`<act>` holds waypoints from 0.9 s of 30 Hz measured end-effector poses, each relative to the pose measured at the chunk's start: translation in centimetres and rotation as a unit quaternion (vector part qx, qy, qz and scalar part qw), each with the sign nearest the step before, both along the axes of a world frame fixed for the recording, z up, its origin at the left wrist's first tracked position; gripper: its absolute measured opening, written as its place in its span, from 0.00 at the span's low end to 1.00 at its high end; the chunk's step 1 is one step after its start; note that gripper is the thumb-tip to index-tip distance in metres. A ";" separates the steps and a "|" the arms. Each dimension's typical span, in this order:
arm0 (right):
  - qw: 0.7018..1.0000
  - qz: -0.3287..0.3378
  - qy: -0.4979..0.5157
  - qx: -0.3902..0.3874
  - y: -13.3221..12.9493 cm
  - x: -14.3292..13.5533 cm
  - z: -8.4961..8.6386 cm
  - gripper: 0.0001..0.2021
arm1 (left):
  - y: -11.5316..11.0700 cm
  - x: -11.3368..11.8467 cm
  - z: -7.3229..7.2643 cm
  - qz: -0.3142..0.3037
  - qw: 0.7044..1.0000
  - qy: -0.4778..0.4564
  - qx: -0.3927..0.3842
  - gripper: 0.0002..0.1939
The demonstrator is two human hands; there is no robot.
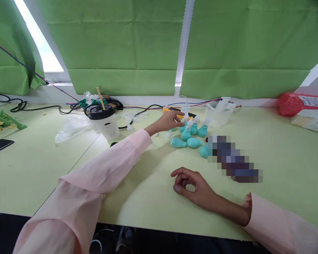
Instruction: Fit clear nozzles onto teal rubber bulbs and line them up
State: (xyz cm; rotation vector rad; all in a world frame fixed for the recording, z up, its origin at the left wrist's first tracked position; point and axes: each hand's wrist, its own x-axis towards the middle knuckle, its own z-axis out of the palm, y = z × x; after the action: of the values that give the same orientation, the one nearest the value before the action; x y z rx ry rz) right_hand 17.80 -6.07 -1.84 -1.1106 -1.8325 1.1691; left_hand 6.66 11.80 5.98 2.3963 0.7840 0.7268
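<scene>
My left hand [170,120] reaches over the table to a group of small turquoise bottles, its fingertips beside the white tops of the rear ones. Whether they touch a top is too small to tell. Several bottles stand upright, such as the front one [186,134]; two lie on their sides, one at the left [178,142] and one beside it [194,143]. Another turquoise bottle [204,151] is by the blurred patch. Nearer me, my right hand [188,187] rests on the table with curled, parted fingers and nothing in it.
A lidded white cup [106,125] with a wooden stick stands left of my left hand. Behind the bottles are an orange object [166,111] and a clear container [219,114]. Plastic bags, black cables, a phone [0,145], green pieces [2,121] and a red package [290,104] lie around.
</scene>
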 end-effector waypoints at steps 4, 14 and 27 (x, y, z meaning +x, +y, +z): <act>1.000 0.001 -0.001 -0.001 0.0 0.0 0.0 0.08 | -1.0 -4.5 2.3 0.026 0.990 0.105 0.091 0.14; 1.000 -0.001 -0.010 0.006 0.1 0.0 -0.2 0.08 | -5.0 -12.6 -1.5 0.080 0.910 0.407 0.008 0.17; 0.991 -0.040 -0.052 0.112 0.1 0.1 -0.2 0.03 | -6.3 -9.9 -4.7 0.092 0.966 0.226 0.086 0.13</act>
State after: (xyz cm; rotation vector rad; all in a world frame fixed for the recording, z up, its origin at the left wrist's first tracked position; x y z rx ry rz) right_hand 17.89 -5.93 -2.06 -1.1213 -1.9256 0.8485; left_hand -3.28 5.46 1.27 2.7168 1.1801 0.3216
